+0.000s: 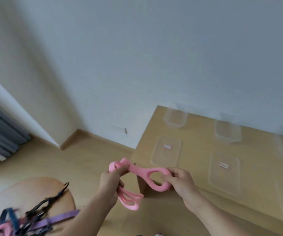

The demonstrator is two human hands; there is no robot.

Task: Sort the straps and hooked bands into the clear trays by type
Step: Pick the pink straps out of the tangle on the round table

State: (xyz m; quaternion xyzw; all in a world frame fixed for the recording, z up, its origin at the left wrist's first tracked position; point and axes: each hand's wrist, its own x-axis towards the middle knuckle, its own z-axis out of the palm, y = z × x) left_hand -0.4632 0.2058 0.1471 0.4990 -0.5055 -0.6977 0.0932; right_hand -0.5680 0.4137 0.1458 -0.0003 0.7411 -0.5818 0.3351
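Above the near corner of the table (196,210), a pink band (147,172) stretches between both hands: the left hand (111,183) curls its fingers round the bunched loops, the right hand (182,183) pinches the end ring. Further back stand clear trays (176,119); tangled straps (59,218) lie on a stool (35,188) at the left

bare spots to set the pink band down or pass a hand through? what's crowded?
Free: a bare table lane between the left and middle columns of clear trays; the stool top's far part, behind the strap pile. Crowded: the table's right side, trays packed close, and the stool's near edge. Left hand and right hand both grip the pink band.
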